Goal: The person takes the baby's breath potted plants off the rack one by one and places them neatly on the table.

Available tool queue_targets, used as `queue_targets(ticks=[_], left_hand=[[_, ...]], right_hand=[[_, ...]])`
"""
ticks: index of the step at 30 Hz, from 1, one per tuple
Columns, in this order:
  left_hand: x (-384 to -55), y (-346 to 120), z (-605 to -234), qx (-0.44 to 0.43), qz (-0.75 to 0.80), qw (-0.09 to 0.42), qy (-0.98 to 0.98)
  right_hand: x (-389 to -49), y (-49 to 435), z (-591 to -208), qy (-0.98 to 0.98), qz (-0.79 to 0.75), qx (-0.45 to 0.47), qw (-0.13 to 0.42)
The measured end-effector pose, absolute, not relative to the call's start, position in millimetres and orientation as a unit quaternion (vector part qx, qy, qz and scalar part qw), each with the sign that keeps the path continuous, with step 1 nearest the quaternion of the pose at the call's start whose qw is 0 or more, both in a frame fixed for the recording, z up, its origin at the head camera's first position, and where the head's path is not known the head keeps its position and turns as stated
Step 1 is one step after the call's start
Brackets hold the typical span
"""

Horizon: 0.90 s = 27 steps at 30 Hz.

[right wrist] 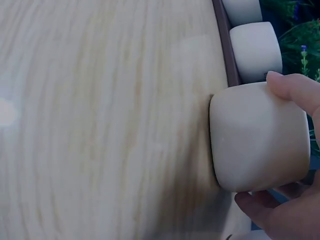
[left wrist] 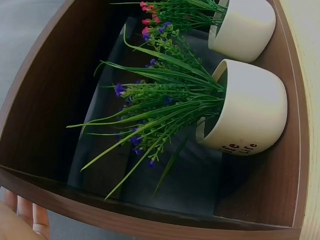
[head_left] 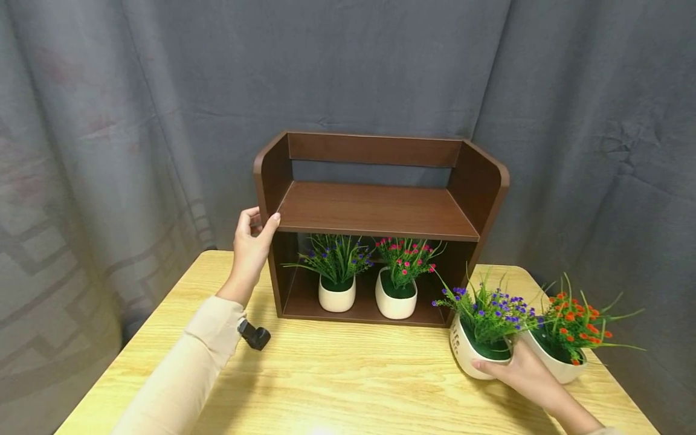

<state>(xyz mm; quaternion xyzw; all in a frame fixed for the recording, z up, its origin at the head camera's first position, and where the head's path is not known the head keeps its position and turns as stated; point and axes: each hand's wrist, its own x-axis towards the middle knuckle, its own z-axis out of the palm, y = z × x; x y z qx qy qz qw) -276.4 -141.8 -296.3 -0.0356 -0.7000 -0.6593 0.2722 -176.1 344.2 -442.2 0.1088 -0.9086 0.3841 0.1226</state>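
Note:
My left hand (head_left: 250,251) grips the left side panel of a brown two-tier wooden shelf (head_left: 375,208), thumb at the front edge and fingers behind. In the left wrist view only a few of its fingers (left wrist: 25,210) show, at the lower left. My right hand (head_left: 526,370) holds a white pot (right wrist: 260,137) of purple flowers (head_left: 502,308) by its sides, to the right of the shelf. On the shelf's lower tier stand a potted plant with small purple-blue flowers (head_left: 337,296) and one with pink-red flowers (head_left: 396,302).
A potted plant with orange-red flowers (head_left: 565,362) stands just right of the held pot, partly behind my right hand. Everything rests on a light wooden table (head_left: 337,374). Grey curtains (head_left: 370,66) hang behind it.

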Motion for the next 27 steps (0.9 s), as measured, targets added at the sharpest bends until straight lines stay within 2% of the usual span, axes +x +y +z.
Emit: queue_targets(ticks=[8, 15, 27], left_hand=[[-301.2, -151.0, -315.7, -0.036, -0.661, 0.278, -0.696], [-303.7, -150.7, -319.3, -0.04, -0.655, 0.292, -0.695], [-304.8, -151.4, -319.7, -0.04, -0.657, 0.296, -0.693]], right_hand=[[-175.1, 343.7, -448.7, -0.912, 0.379, 0.099, 0.119], [-174.6, 344.6, -449.6, -0.905, 0.398, 0.104, 0.109], [-174.6, 353.2, -420.0, -0.923, 0.383, -0.026, -0.032]])
